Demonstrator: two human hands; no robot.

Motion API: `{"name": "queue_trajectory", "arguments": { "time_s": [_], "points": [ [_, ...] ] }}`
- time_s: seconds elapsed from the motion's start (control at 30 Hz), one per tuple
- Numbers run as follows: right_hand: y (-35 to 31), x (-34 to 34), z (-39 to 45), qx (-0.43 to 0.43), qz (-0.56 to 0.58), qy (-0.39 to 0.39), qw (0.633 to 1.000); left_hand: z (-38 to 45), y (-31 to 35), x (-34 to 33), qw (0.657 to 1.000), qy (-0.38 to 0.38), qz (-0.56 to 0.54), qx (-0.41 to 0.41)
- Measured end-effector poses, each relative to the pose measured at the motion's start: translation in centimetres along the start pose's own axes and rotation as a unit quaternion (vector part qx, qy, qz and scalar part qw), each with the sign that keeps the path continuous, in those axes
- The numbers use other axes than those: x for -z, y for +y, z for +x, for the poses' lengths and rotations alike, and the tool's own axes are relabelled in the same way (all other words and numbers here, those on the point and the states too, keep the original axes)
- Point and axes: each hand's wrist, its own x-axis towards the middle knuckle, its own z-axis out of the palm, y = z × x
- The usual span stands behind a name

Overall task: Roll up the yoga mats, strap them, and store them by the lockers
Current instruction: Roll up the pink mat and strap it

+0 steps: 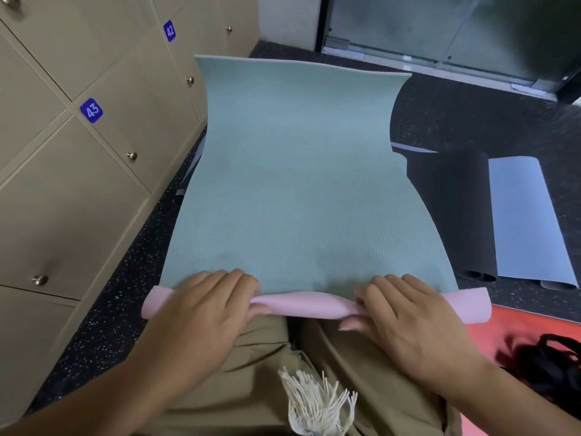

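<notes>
Teal yoga mat (301, 184), pink underside curled; both hands (204, 313) (408, 322) apparently grip the rolled edge.

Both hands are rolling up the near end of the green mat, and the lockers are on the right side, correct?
Not quite. The head view shows the lockers on the left. Otherwise yes: left hand and right hand roll the green mat's near end.

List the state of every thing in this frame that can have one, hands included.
green mat: mostly flat, near end just started rolling, pink underside out
left hand: grips the roll
right hand: grips the roll
black mat: loosely rolled, unstrapped, on floor
light blue mat: lying beside it, near end curled
lockers: doors shut
black straps: loose heap on red mat
</notes>
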Motion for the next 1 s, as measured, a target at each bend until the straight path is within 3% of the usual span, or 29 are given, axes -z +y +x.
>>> {"name": "queue_trajectory", "arguments": {
  "time_s": [0.13,0.23,0.33,0.5,0.67,0.73,0.83,1.0],
  "points": [
    [0.1,0.9,-0.2,0.004,0.033,0.014,0.999,-0.3,0.2,0.9,1.0,-0.008,-0.019,0.003],
    [0.2,1.5,0.0,-0.015,0.074,0.01,0.997,-0.7,0.3,1.5,0.986,-0.022,-0.146,0.076],
    [0.4,1.6,0.1,-0.071,0.152,-0.033,0.985,-0.5,0.4,1.8,0.959,-0.021,-0.23,0.165],
    [0.8,1.2,0.8,-0.18,0.274,-0.065,0.943,0.1,0.5,1.4,0.945,-0.004,-0.265,0.191],
    [0.9,0.9,1.3,-0.179,0.232,-0.066,0.954,0.9,-0.6,0.7,0.964,0.023,-0.244,0.107],
    [1.3,0.5,1.6,-0.161,0.233,-0.051,0.958,1.2,-1.2,0.3,0.955,0.022,-0.283,0.088],
    [1.9,0.2,2.0,-0.172,0.321,-0.056,0.93,1.4,-1.8,-0.1,0.943,0.034,-0.321,0.079],
    [2.5,-0.4,2.7,-0.17,0.377,-0.052,0.909,0.8,-1.8,-0.3,0.975,0.063,-0.213,0.006]
  ]
}}
